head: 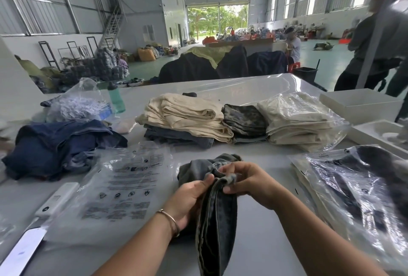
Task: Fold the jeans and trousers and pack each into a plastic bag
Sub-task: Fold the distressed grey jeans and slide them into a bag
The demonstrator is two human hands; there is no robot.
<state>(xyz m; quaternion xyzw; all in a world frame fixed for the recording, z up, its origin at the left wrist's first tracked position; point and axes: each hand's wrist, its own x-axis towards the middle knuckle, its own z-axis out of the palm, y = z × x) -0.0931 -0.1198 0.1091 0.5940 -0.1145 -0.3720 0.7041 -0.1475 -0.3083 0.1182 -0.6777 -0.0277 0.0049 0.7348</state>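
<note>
A pair of dark grey jeans [217, 220] lies on the white table [260, 244] in front of me, one end hanging toward me. My left hand [189, 198] grips the jeans' edge from the left, thumb on top. My right hand [247, 179] pinches the frayed hem just to the right of it. An empty printed plastic bag [123, 187] lies flat to the left of my hands. At the right, bagged dark jeans [357, 189] lie on bagged pale trousers.
Folded cream and camouflage trousers [189, 116] are stacked mid-table, beside a bagged cream stack [298, 119]. Crumpled blue jeans [59, 145] sit at the left, with a green bottle [116, 99] behind. White boxes [362, 103] stand far right. People stand beyond the table at the right.
</note>
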